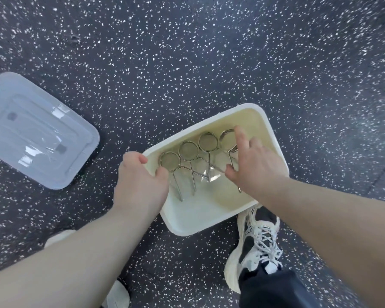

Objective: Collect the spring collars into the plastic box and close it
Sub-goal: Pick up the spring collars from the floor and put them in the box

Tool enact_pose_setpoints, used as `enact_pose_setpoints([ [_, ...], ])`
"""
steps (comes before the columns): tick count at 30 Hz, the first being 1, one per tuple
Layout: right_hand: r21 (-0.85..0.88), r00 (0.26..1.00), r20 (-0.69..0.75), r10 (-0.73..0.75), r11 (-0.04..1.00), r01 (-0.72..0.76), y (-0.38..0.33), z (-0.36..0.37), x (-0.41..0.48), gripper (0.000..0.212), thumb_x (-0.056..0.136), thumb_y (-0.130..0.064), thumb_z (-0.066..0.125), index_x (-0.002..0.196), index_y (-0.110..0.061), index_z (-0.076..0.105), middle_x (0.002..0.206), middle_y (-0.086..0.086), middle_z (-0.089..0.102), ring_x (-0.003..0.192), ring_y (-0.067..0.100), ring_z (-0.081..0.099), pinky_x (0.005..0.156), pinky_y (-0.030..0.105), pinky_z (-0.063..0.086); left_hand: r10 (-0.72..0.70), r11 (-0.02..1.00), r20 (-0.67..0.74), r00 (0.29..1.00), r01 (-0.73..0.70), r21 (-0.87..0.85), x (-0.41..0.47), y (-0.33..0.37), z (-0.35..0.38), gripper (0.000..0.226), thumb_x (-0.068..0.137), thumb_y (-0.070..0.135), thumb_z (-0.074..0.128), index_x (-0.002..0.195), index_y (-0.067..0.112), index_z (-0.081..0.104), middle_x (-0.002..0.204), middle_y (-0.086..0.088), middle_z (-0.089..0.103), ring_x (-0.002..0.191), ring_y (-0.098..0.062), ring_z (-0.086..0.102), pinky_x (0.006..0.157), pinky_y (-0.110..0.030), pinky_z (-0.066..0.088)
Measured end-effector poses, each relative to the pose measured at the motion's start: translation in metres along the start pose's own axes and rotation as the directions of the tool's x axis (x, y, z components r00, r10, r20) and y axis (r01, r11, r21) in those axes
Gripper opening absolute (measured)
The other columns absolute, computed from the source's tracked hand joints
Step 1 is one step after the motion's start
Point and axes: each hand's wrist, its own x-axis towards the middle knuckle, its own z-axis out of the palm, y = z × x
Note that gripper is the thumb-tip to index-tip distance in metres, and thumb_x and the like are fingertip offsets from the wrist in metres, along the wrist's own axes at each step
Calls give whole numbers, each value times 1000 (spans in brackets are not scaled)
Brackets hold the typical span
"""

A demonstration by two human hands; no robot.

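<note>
A white plastic box (269,127) sits open on the speckled floor. Several metal spring collars (188,151) lie side by side inside it, rings toward the far wall, handles toward me. My left hand (140,181) grips the box's left rim, thumb inside and fingers outside. My right hand (253,165) is inside the box over the rightmost collar (226,136), index finger stretched out along its ring and thumb by its handle; whether it pinches the collar is unclear. The translucent lid (38,130) lies on the floor to the left, apart from the box.
The floor (187,52) is dark rubber with white flecks. A white and black sneaker (256,243) and a dark trouser leg stand just below the box's near right corner. Another pale shoe (60,236) shows under my left forearm.
</note>
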Motion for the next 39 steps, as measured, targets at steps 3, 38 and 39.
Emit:
enact_pose_setpoints([
  [3,-10,999,15,41,999,-41,-5,7,12,66,91,-41,49,143,-27,12,103,12,41,75,32,50,56,37,46,9,1000,-16,1000,-8,3,6,-10,-1,37,87,32,60,113,22,36,110,-7,59,88,-27,57,69,-36,39],
  [38,-167,982,191,10,986,22,-8,31,66,27,100,-25,45,115,-3,50,113,18,59,101,37,59,67,31,36,42,996,69,997,-48,81,22,-31,8,20,101,31,36,97,13,43,77,-6,60,67,-22,56,56,-37,38],
  [39,-133,985,173,20,991,3,-7,32,68,32,100,-31,45,115,-3,50,111,19,59,99,37,59,66,31,35,40,996,68,997,-45,78,22,-31,8,20,101,31,35,96,13,43,76,-6,59,67,-23,55,56,-37,38],
])
